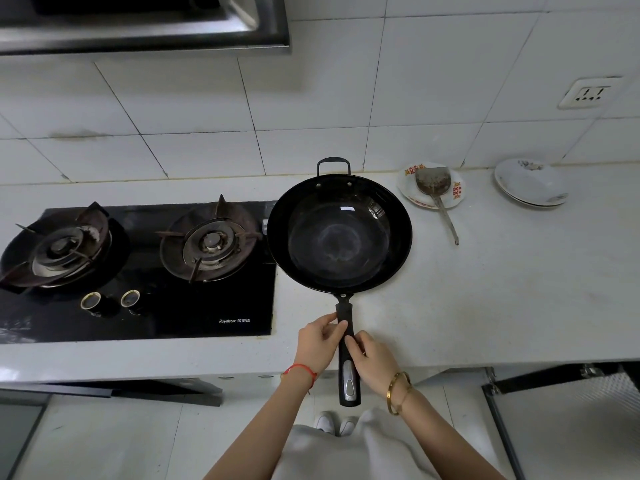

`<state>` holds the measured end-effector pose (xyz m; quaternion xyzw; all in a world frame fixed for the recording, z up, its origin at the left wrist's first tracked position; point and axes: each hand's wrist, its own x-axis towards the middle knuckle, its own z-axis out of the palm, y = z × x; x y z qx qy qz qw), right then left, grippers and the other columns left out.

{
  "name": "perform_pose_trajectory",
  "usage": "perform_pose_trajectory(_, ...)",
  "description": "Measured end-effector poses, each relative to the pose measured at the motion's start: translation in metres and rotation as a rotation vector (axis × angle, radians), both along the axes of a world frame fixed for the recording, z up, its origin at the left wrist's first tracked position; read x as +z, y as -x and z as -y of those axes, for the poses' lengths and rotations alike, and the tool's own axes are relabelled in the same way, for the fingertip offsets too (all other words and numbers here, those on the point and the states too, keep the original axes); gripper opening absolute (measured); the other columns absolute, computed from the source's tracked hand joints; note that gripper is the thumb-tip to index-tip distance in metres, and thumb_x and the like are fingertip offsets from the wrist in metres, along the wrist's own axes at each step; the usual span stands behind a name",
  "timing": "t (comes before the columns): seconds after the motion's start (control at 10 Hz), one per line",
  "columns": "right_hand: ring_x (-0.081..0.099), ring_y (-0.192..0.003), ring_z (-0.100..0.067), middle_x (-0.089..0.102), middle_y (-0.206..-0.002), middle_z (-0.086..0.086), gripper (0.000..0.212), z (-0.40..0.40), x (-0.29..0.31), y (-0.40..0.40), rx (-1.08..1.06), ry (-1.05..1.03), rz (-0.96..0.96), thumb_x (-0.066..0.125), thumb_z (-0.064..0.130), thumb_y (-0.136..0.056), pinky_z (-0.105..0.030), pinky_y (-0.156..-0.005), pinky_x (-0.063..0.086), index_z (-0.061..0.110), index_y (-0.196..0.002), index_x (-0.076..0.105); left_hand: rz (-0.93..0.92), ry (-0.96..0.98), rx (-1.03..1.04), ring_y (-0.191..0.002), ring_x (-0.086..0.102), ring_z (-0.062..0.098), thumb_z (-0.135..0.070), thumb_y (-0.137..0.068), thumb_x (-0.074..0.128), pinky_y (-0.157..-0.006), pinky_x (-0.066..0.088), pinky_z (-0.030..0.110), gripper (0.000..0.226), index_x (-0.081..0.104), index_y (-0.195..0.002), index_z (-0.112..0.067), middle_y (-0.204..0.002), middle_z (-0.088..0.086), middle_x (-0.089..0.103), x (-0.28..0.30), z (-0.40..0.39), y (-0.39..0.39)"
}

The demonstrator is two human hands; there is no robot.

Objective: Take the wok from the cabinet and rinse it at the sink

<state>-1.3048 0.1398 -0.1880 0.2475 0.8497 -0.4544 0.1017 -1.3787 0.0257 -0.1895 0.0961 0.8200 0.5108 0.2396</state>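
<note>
A black wok [339,233] sits on the white countertop [502,289] just right of the gas stove, its bowl empty and its small loop handle toward the wall. Its long black handle [348,362] points toward me past the counter's front edge. My left hand [320,341] grips the handle from the left, fingers wrapped near its upper part. My right hand [372,362] holds the handle from the right, slightly lower. No sink shows in this view.
A black two-burner gas stove [138,265] fills the counter's left. A plate with a metal spatula [433,188] and stacked white plates [531,183] stand near the back wall. An open cabinet door [561,424] hangs at the lower right. A range hood [145,26] overhangs the stove.
</note>
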Motion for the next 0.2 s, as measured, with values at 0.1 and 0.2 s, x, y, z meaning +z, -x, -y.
perform_pose_trajectory(0.1,0.053,-0.057,-0.014,0.054,-0.061,0.005,0.029,-0.001,0.004,-0.001,0.001,0.005,0.021,0.042,0.040,-0.100,-0.036,-0.061,0.048,0.019,-0.082,0.051,-0.062,0.082,-0.015,-0.087,0.068,0.003,-0.033,-0.095,0.058,-0.080,0.047,0.005,0.037,0.064,-0.125,-0.013,-0.091,-0.006,0.073,0.007,0.008,0.005)
perform_pose_trajectory(0.2,0.062,-0.071,-0.018,0.065,-0.080,-0.002,0.028,-0.008,0.011,0.001,-0.021,-0.036,0.000,0.037,0.040,-0.101,-0.035,-0.069,0.052,0.017,-0.100,0.054,-0.174,0.107,0.035,-0.092,0.065,0.004,-0.034,-0.095,0.058,-0.086,0.048,0.009,0.037,0.062,-0.126,-0.014,-0.097,-0.005,0.071,0.017,0.017,0.020)
